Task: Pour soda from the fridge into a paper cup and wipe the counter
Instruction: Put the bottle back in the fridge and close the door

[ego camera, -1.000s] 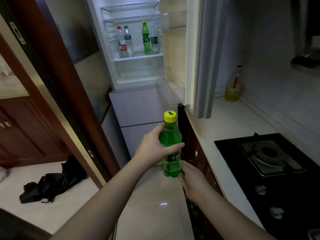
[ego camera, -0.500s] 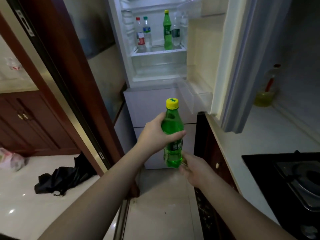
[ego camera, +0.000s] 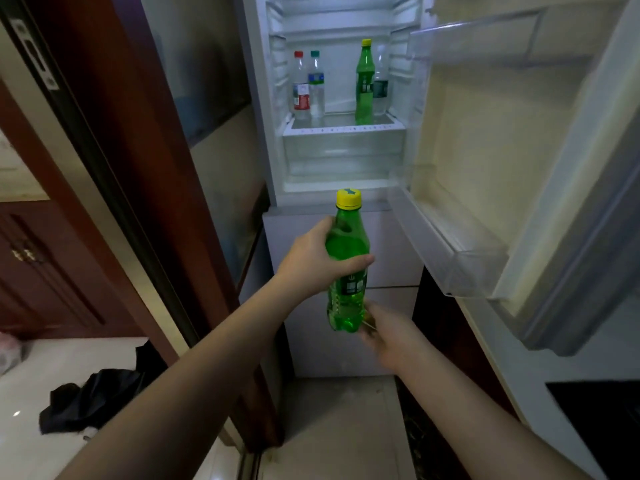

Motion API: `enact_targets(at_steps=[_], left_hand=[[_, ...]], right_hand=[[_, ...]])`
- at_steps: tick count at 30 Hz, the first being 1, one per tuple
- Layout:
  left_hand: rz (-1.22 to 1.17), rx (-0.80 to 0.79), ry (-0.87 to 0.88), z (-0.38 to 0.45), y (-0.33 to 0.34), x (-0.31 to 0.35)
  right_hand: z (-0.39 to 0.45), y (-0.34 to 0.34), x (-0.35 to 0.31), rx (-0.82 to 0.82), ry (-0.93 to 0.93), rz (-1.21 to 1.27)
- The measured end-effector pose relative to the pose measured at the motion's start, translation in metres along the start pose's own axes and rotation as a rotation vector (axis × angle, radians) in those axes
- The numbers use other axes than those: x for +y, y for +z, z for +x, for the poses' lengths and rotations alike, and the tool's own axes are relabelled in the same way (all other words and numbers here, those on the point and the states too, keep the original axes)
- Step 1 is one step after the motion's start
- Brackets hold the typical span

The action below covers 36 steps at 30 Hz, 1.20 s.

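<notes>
A green soda bottle (ego camera: 347,261) with a yellow cap stands upright in front of the open fridge (ego camera: 343,157). My left hand (ego camera: 317,263) grips it round the middle, thumb across the front. Just below, my right hand (ego camera: 388,337) reaches up, and its fingers touch the bottle's base from the right. A second green soda bottle (ego camera: 364,84) stands on the fridge shelf. No paper cup is in view.
The fridge door (ego camera: 519,168) hangs open over the white counter (ego camera: 512,393) on the right. A black stove corner (ego camera: 602,420) shows at the lower right. Three clear bottles (ego camera: 308,88) share the shelf. A brown door frame (ego camera: 145,168) stands left, and dark cloth (ego camera: 90,396) lies on the floor.
The view has swung left and closer to the fridge, so the stove and oil bottle have slid out of sight. Both hands stay on the bottle as before.
</notes>
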State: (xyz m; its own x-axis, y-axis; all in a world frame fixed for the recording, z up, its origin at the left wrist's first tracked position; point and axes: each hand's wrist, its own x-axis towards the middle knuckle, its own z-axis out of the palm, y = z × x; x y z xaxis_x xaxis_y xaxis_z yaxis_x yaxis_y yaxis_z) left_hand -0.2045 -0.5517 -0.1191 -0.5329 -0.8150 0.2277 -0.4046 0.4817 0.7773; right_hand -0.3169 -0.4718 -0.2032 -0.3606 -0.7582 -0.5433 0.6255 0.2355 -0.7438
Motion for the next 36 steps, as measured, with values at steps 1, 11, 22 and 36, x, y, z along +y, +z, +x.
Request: enact_targets(at_steps=[1,11,22,36], left_hand=[[-0.001,0.005,-0.001,0.01,-0.004,-0.002],[-0.013,0.068,-0.005,0.116,-0.023,-0.007],[0.0,0.13,0.0,0.213,-0.047,0.01],[-0.104,0.052,0.078,0.261,-0.042,-0.013]], right_hand=[[0.007,0.006,-0.006,-0.001,-0.003,-0.017],[0.089,0.049,-0.077,-0.043,-0.044,-0.075],[0.168,0.095,-0.126,-0.047,-0.185,-0.177],[0.181,0.092,-0.131,0.027,-0.282,-0.127]])
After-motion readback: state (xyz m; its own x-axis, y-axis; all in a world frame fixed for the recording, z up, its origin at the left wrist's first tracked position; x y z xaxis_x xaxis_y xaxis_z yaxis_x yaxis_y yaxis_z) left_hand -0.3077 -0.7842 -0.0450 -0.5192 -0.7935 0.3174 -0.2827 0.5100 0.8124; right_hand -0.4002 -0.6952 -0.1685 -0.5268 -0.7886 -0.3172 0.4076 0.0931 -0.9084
